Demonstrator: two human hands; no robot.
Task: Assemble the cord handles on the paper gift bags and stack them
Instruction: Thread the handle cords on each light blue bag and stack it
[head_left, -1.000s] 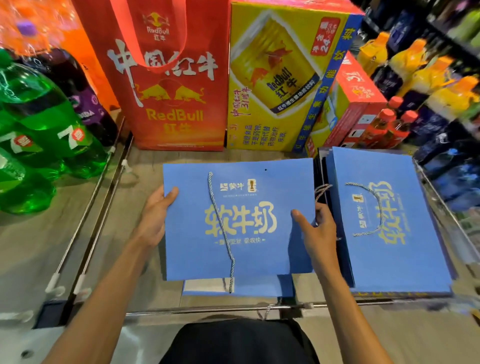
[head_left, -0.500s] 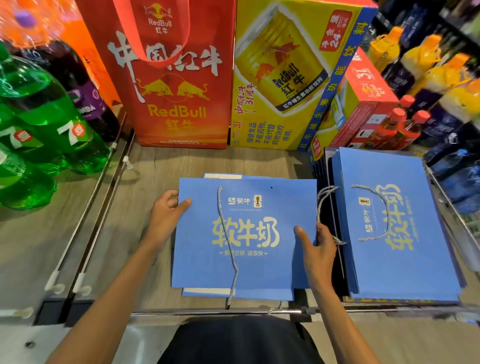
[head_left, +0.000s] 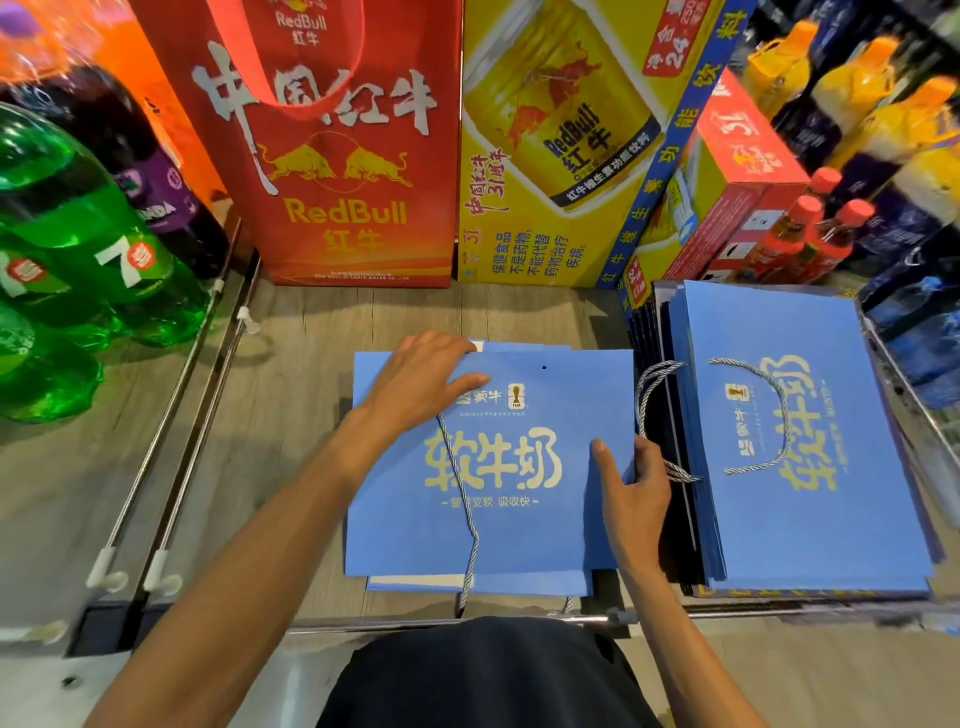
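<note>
Wood shelf (head_left: 311, 364), left hand (head_left: 421, 384) covering bag (head_left: 519, 535) corner, lower bags (head_left: 415, 583) mostly hidden

My left hand (head_left: 415, 384) has left the blue bag (head_left: 524, 525) at its nine o'clock edge and now lies flat over the eleven o'clock corner, covering the cord's (head_left: 470, 519) upper end. The bag has settled onto the pile (head_left: 519, 586) beneath.

left hand (head_left: 421, 387): flat, fingers straight | right hand (head_left: 636, 486): thumb extended, fingers curled, pinching

Red Red Bull bag (head_left: 337, 156), yellow drink carton (head_left: 561, 156), green soda bottles (head_left: 78, 234), wooden shelf (head_left: 291, 374)
</note>
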